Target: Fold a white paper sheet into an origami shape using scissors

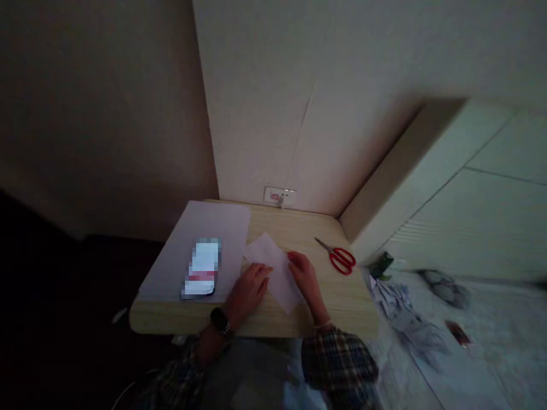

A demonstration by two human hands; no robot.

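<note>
- Dim room, beige walls (265, 85).
- Socket (280, 196) low on the wall, just above the desk (299, 228).
- Wooden desk in the corner.
- Pale cabinet (470, 188) at right.

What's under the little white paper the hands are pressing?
Only the wooden table shows around the little white paper. The left hand and right hand rest on top. Anything lying beneath it is covered.

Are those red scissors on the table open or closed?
Closed. The red scissors lie flat on the table, their blades together as one thin point, right of the paper.
</note>
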